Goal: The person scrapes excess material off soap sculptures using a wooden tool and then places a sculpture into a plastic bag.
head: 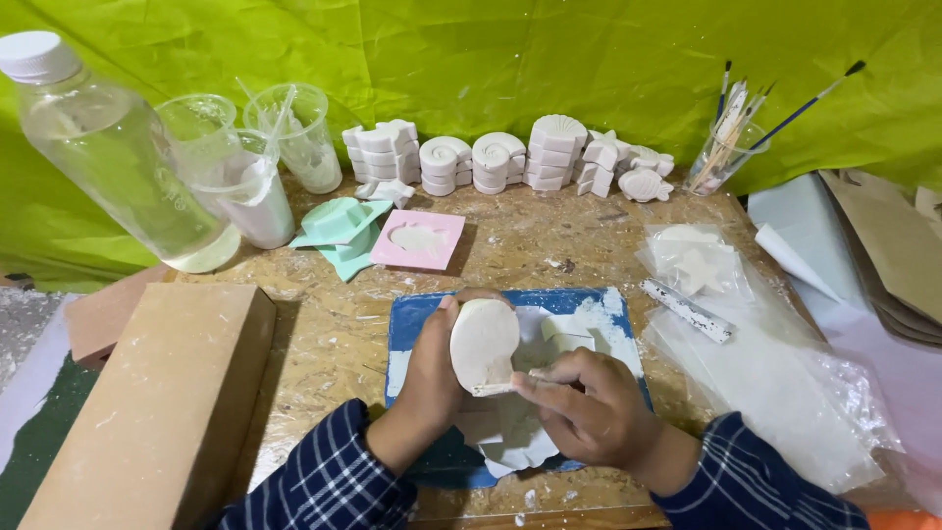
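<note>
The left hand (432, 368) cups an oval white plaster cast (484, 344) upright, grip pinching its edges; the right hand (584, 402) presses fingertips on its lower rim, seemingly trimming. Both wrists hover above the blue mat (412, 314) on the surface (334, 334). Turning it likely needs a gentle touch.

A creased green cloth (549, 59) fills the top of the frame as backdrop. Below it, a chipboard table (334, 334) spans the middle, evenly lit.
</note>
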